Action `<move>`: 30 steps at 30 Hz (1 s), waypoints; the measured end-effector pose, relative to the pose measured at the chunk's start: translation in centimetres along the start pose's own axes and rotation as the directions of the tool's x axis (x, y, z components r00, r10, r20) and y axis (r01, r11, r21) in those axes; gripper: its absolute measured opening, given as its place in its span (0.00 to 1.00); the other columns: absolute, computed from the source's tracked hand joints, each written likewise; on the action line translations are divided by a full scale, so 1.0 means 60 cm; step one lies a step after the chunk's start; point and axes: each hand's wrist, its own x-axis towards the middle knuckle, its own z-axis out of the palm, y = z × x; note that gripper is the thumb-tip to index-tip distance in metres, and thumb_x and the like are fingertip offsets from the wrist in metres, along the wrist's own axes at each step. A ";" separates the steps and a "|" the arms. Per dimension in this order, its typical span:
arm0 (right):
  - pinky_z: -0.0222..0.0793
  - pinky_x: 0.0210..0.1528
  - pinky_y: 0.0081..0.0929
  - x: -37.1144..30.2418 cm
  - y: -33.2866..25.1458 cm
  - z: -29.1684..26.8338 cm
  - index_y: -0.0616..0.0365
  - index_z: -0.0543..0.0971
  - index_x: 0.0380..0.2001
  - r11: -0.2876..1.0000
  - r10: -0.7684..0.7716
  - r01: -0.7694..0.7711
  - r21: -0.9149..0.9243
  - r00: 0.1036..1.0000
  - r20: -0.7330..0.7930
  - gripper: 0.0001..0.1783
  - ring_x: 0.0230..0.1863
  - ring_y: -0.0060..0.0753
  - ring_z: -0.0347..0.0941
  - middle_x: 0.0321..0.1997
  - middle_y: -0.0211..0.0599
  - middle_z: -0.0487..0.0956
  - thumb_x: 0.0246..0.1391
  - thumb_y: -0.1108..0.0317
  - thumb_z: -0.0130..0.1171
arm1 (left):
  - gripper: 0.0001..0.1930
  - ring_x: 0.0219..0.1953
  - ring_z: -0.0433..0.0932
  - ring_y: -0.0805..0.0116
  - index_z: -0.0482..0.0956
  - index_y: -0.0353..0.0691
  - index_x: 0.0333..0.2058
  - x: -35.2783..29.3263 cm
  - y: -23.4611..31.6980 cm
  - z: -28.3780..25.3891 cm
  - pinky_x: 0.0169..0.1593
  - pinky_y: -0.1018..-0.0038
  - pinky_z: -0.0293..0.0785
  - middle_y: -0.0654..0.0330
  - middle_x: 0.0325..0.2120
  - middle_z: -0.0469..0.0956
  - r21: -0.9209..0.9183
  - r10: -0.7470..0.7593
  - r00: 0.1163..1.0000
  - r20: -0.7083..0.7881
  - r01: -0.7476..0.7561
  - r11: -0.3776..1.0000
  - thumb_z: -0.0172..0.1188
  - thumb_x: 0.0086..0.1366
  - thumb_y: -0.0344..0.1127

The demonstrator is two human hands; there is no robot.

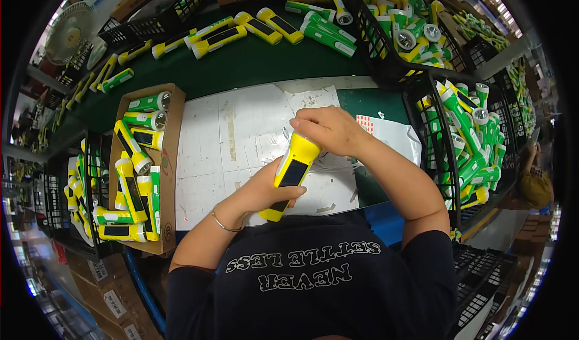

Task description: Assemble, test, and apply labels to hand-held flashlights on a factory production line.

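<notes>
A yellow flashlight (pixel 304 150) with a dark panel along its side is held tilted in front of my chest, its wide head end up and away from me. My left hand (pixel 263 186) wraps round its lower body, thumb across the panel. Over the head end bends my right hand (pixel 333 130), its fingers closed on the rim. The lens is hidden beneath that hand. Under both hands lies a white work sheet (pixel 205 141), marked with tape strips and small dark scraps.
A cardboard box (pixel 171 177) of yellow and green flashlights stands at left. Black crates (pixel 429 153) heaped with flashlights flank the right, and another crate (pixel 386 68) is behind. More flashlights (pixel 220 41) lie across the green bench (pixel 253 68). A red-dotted sticker sheet (pixel 365 123) lies right.
</notes>
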 end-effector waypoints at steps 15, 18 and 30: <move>0.67 0.33 0.24 -0.018 0.011 0.003 0.57 0.73 0.41 0.928 -0.158 0.190 0.321 0.980 -0.124 0.18 0.28 0.29 0.73 0.29 0.38 0.77 0.52 0.56 0.53 | 0.34 0.33 0.73 0.59 0.55 0.36 0.57 0.011 -0.040 -0.021 0.40 0.64 0.70 0.56 0.32 0.71 -0.826 0.299 0.852 0.430 0.238 0.511 0.42 0.63 0.58; 0.67 0.29 0.23 -0.017 0.032 0.017 0.58 0.69 0.46 0.916 -0.084 0.212 0.339 0.931 -0.356 0.19 0.29 0.27 0.74 0.31 0.36 0.77 0.53 0.59 0.54 | 0.24 0.39 0.74 0.58 0.62 0.36 0.51 0.027 -0.056 -0.028 0.43 0.58 0.72 0.57 0.35 0.71 -0.764 0.208 0.971 0.118 -0.045 0.643 0.49 0.63 0.47; 0.61 0.26 0.16 -0.118 0.060 0.143 0.62 0.74 0.31 0.766 0.138 -0.081 0.638 0.990 -0.040 0.12 0.23 0.12 0.64 0.20 0.25 0.73 0.56 0.63 0.54 | 0.19 0.23 0.70 0.70 0.66 0.45 0.40 0.072 -0.050 -0.040 0.24 0.73 0.69 0.59 0.27 0.71 -0.756 -0.033 0.977 -0.211 -0.142 0.639 0.46 0.64 0.55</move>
